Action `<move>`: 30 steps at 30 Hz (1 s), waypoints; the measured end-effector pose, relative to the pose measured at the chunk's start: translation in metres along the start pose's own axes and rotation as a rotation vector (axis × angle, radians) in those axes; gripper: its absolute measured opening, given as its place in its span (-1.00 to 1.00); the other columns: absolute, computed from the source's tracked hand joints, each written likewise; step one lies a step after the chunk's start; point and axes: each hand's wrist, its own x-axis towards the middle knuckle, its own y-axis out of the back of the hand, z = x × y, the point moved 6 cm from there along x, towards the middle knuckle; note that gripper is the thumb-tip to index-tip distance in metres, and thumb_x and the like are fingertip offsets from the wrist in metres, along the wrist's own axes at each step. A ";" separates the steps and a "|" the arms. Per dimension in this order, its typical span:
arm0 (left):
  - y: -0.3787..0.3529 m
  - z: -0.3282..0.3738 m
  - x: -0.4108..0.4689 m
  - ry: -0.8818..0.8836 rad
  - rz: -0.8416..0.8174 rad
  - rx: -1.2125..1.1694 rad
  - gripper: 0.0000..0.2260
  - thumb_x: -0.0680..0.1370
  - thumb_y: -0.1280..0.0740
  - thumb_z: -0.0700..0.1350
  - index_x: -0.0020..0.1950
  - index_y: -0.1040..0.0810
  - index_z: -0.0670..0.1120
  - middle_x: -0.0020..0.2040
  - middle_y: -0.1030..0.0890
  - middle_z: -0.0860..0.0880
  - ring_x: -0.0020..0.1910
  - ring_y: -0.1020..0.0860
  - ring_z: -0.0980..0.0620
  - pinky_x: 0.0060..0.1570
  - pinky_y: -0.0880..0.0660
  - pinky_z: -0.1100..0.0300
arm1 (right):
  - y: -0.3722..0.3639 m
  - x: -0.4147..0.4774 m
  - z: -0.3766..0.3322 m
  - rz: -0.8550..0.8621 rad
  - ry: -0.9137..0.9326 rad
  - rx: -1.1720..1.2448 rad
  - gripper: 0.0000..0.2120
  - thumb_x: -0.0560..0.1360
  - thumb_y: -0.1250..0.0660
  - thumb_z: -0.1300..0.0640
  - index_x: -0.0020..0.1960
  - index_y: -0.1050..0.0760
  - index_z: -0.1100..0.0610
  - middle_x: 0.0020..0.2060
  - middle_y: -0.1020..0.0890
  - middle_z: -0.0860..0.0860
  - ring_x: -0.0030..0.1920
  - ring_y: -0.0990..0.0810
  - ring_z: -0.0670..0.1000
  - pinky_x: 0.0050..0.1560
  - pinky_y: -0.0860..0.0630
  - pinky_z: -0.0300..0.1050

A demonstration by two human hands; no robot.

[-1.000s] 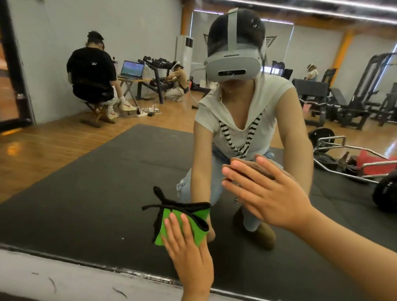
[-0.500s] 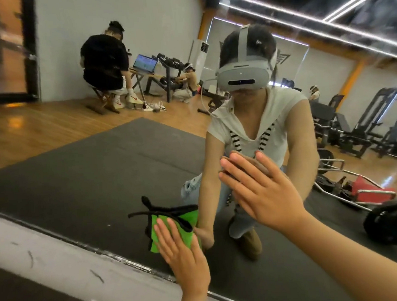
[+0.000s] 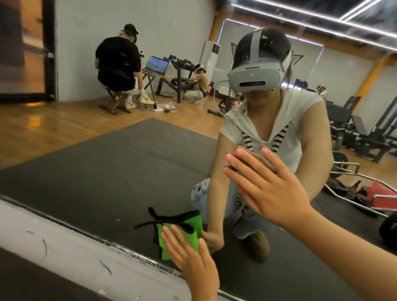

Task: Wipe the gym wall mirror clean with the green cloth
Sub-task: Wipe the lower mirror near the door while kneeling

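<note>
Your green cloth (image 3: 183, 232) looks light, soft and floppy, so I judge it will bunch or slip down the glass unless you hold it flat. The mirror (image 3: 100, 181) is the slick, breakable part, so press evenly rather than hard. The best hold is probably a broad palm over the cloth's middle, with fingers fanned toward its corners so the edges do not curl under. The cloth sits against the glass just above the mirror's bottom edge. It is bright green with black binding, a black loop or tie sticks out at its upper left corner, and its top edge looks folded over. Your left hand (image 3: 191, 255) lies on it with the grip spread, fingers straight, pressing it to the glass and pinching nothing. Further right and higher, your right hand (image 3: 267, 190) lies flat on the bare mirror, its grip also spread and holding nothing, apparently as a brace.
</note>
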 end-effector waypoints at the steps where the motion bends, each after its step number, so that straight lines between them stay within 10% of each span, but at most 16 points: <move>1: 0.003 -0.010 0.003 -0.023 -0.021 0.041 -0.43 0.62 0.20 0.33 0.57 0.35 0.25 0.58 0.31 0.26 0.58 0.25 0.18 0.51 0.08 -0.13 | 0.000 0.000 0.000 0.000 0.002 0.004 -0.51 0.65 -0.17 0.04 0.56 -0.28 0.12 0.55 -0.26 0.08 0.56 -0.19 0.08 0.56 -0.06 0.16; 12: -0.001 -0.031 -0.007 0.221 0.049 -0.119 -0.30 0.57 0.18 0.42 0.58 0.21 0.06 0.57 0.31 0.26 0.57 0.25 0.23 0.54 0.14 -0.03 | 0.001 0.001 0.001 0.015 0.015 0.013 -0.53 0.68 -0.14 0.05 0.56 -0.27 0.14 0.54 -0.28 0.09 0.55 -0.23 0.11 0.57 -0.05 0.17; 17: 0.029 -0.068 0.040 0.370 0.175 -0.193 -0.26 0.53 0.09 0.28 0.60 0.13 -0.08 0.63 0.13 -0.07 0.61 0.12 -0.03 0.57 0.12 -0.05 | 0.000 0.002 0.001 0.013 0.021 0.011 -0.53 0.68 -0.12 0.05 0.56 -0.27 0.14 0.54 -0.28 0.10 0.55 -0.25 0.12 0.57 -0.06 0.17; 25: 0.023 -0.056 0.029 0.280 0.060 -0.134 -0.31 0.52 0.09 0.29 0.55 0.24 0.04 0.61 0.23 0.03 0.54 0.26 0.21 0.50 0.30 0.25 | 0.000 0.000 0.000 0.013 0.018 0.014 -0.53 0.68 -0.12 0.06 0.56 -0.28 0.15 0.55 -0.27 0.10 0.55 -0.24 0.12 0.58 -0.03 0.17; 30: 0.063 -0.059 0.101 0.233 0.203 -0.119 -0.24 0.53 0.08 0.24 0.61 0.12 -0.18 0.63 0.12 -0.15 0.61 0.13 -0.06 0.48 0.27 0.28 | 0.001 0.003 0.001 0.027 0.016 0.005 -0.53 0.67 -0.15 0.06 0.55 -0.29 0.15 0.54 -0.28 0.10 0.54 -0.25 0.12 0.57 -0.06 0.17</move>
